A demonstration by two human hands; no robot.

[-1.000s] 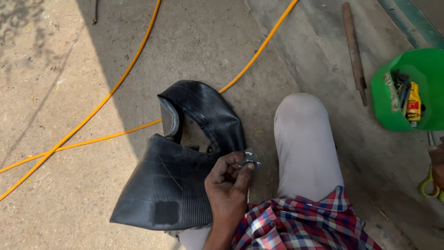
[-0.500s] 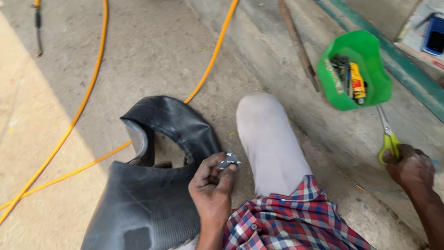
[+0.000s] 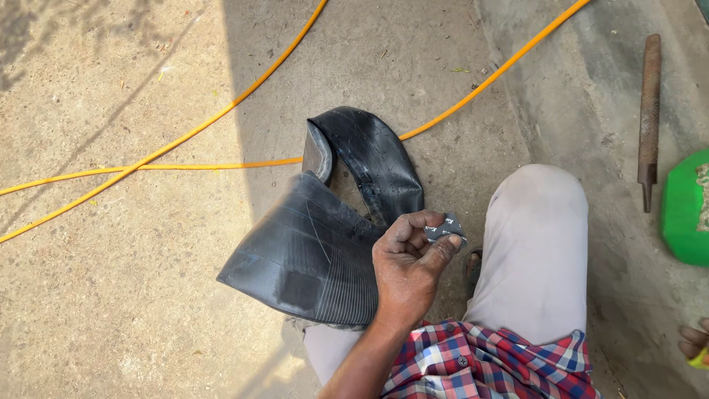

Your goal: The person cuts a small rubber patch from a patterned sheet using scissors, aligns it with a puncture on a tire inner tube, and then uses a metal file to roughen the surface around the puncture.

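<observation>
black folded rubber inner tube (image 3: 325,244), fine ribbed lines, dull grey patch | small dark grey patch piece (image 3: 446,227) | long hose (image 3: 221,118) was orange-yellow | shirt (image 3: 487,362) checked red, blue, white | trousers (image 3: 535,244) pale grey | far-right tub (image 3: 683,210) bright green | file (image 3: 649,111) rusty brown

The ground is a rough concrete floor (image 3: 133,310), part in sun and part in shade. A folded black inner tube (image 3: 325,236) lies on it near the middle. An orange hose (image 3: 185,137) runs across the floor in long lines behind the tube. At the right, a rusty metal file (image 3: 649,111) lies on the concrete, just beside a green plastic container (image 3: 683,210).
</observation>
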